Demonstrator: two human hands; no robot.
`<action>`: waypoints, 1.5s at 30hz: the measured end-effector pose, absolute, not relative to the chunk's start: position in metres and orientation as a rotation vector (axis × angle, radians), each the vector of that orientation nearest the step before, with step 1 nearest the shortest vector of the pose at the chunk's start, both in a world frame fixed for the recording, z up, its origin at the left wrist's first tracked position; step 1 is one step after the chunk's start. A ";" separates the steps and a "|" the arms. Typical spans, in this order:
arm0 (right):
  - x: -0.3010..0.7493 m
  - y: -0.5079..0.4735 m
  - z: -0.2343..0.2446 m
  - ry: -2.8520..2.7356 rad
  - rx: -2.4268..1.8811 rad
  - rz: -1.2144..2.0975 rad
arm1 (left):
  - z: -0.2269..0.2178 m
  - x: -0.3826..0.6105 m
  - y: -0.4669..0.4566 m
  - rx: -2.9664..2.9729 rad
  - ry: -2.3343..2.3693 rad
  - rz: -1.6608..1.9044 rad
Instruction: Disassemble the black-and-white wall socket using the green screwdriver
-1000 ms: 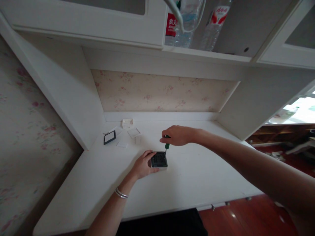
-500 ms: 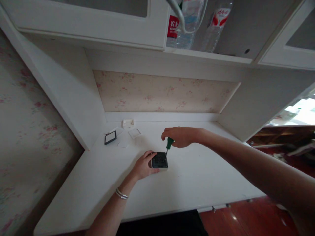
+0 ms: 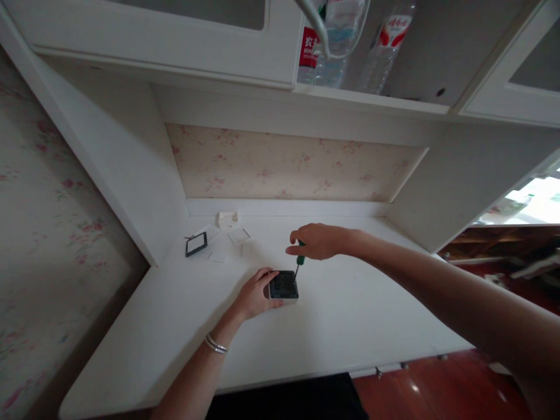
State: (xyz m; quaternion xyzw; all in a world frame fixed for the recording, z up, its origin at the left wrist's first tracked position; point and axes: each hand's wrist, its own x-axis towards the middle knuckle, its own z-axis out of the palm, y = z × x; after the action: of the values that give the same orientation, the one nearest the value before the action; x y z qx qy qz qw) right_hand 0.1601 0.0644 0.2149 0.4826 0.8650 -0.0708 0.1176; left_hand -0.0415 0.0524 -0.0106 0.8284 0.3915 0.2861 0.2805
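Observation:
On the white desk lies a small square device (image 3: pixel 283 285), dark on top with a pale side. My left hand (image 3: pixel 257 296) is closed around its left side, thumb and fingers on opposite edges. Above it, my right hand (image 3: pixel 317 241) grips the green handle of a screwdriver (image 3: pixel 300 260). The metal shaft slants down, its tip at the right part of the device's dark top. Any screw under the tip is too small to make out.
Farther back on the desk (image 3: pixel 371 315) lie a black rectangular frame (image 3: pixel 196 244), a thin white frame (image 3: pixel 239 236), a small white open box (image 3: pixel 228 219) and flat pale pieces. Overhead, a cabinet shelf holds plastic bottles (image 3: pixel 391 44); a curved pale tube (image 3: pixel 315 23) hangs before them.
The fingers of my right hand have shifted around the screwdriver handle, and the hand has turned slightly. My left hand and the device stay in place.

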 end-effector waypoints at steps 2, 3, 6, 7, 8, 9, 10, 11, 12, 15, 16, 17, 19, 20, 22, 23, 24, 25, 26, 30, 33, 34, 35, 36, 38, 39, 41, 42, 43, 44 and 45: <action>0.161 0.066 0.215 2.526 1.388 -0.274 | -0.012 -0.042 0.053 2.218 1.051 0.766; 0.162 0.066 0.215 2.567 1.330 -0.291 | -0.013 -0.042 0.053 2.216 1.053 0.765; 0.163 0.068 0.215 2.719 1.168 -0.252 | -0.014 -0.042 0.053 2.208 1.051 0.763; 0.164 0.068 0.215 2.725 1.172 -0.242 | -0.014 -0.041 0.053 2.206 1.051 0.764; 0.163 0.068 0.214 2.709 1.209 -0.238 | -0.014 -0.041 0.053 2.204 1.051 0.767; 0.163 0.068 0.214 2.680 1.263 -0.234 | -0.013 -0.041 0.053 2.204 1.051 0.769; 0.163 0.067 0.213 2.652 1.313 -0.229 | -0.013 -0.041 0.053 2.203 1.051 0.772; 0.162 0.067 0.213 2.640 1.338 -0.222 | -0.012 -0.041 0.053 2.202 1.051 0.772; 0.162 0.066 0.213 2.647 1.332 -0.218 | -0.011 -0.041 0.052 2.200 1.050 0.773; 0.161 0.063 0.214 2.723 1.206 -0.210 | -0.010 -0.041 0.052 2.195 1.048 0.773; 0.160 0.062 0.216 2.739 1.170 -0.209 | -0.010 -0.041 0.052 2.196 1.049 0.770; 0.160 0.061 0.217 2.739 1.157 -0.216 | -0.010 -0.041 0.052 2.199 1.050 0.767; 0.158 0.058 0.220 2.704 1.192 -0.248 | -0.011 -0.041 0.052 2.207 1.050 0.765; 0.158 0.056 0.221 2.686 1.218 -0.267 | -0.011 -0.041 0.052 2.211 1.049 0.766; 0.157 0.054 0.222 2.678 1.241 -0.292 | -0.011 -0.041 0.052 2.214 1.052 0.769; 0.158 0.054 0.221 2.688 1.234 -0.294 | -0.011 -0.041 0.052 2.212 1.053 0.769; 0.158 0.053 0.220 2.700 1.222 -0.288 | -0.011 -0.041 0.052 2.210 1.055 0.768; 0.159 0.053 0.219 2.709 1.213 -0.276 | -0.010 -0.041 0.051 2.208 1.057 0.767; 0.160 0.054 0.218 2.710 1.216 -0.261 | -0.010 -0.041 0.051 2.205 1.059 0.765; 0.161 0.054 0.215 2.652 1.312 -0.219 | -0.008 -0.041 0.051 2.200 1.055 0.765; 0.160 0.052 0.216 2.693 1.230 -0.208 | -0.007 -0.041 0.051 2.195 1.049 0.765; 0.160 0.051 0.217 2.713 1.193 -0.196 | -0.006 -0.041 0.050 2.191 1.050 0.763; 0.159 0.049 0.217 2.721 1.179 -0.177 | -0.006 -0.041 0.050 2.185 1.053 0.762; 0.159 0.048 0.217 2.714 1.197 -0.155 | -0.006 -0.040 0.050 2.180 1.054 0.762; 0.158 0.045 0.217 2.679 1.284 -0.121 | -0.006 -0.040 0.050 2.174 1.055 0.766; 0.157 0.044 0.216 2.665 1.323 -0.110 | -0.006 -0.040 0.050 2.175 1.055 0.768; 0.157 0.043 0.215 2.666 1.355 -0.098 | -0.007 -0.040 0.050 2.184 1.055 0.773; 0.157 0.043 0.215 2.676 1.349 -0.089 | -0.007 -0.040 0.050 2.189 1.053 0.772; 0.157 0.043 0.215 2.684 1.335 -0.074 | -0.007 -0.040 0.050 2.194 1.052 0.770; 0.158 0.043 0.216 2.688 1.326 -0.057 | -0.008 -0.040 0.050 2.198 1.049 0.766; 0.158 0.043 0.217 2.683 1.326 -0.038 | -0.008 -0.040 0.050 2.201 1.049 0.763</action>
State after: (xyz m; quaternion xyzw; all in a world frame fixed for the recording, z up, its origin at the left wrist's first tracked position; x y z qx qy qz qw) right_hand 0.1581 0.0428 0.2171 0.4418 0.8940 -0.0127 0.0741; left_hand -0.0403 0.0505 -0.0077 0.8248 0.3929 0.2858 0.2892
